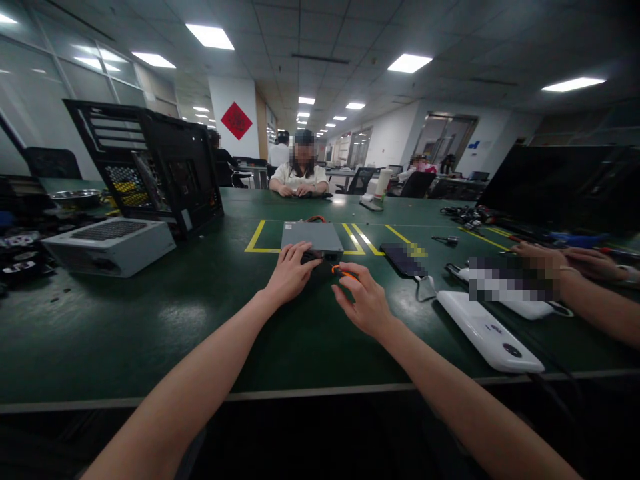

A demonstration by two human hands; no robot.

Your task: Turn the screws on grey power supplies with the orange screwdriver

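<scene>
A flat grey metal box (311,237) lies on the green table (150,320) inside a yellow taped outline. My left hand (293,270) rests on its near left corner, fingers curled over the edge. My right hand (363,297) sits just right of the box's front. Its fingers pinch a small orange-handled tool (343,270), whose tip points toward the box's front face. An orange wire shows at the box's far edge.
A white power supply (110,245) and an open black computer case (155,167) stand at the left. A phone (403,259), white devices (487,330) and a co-worker's arms (585,280) fill the right. A person sits across the table.
</scene>
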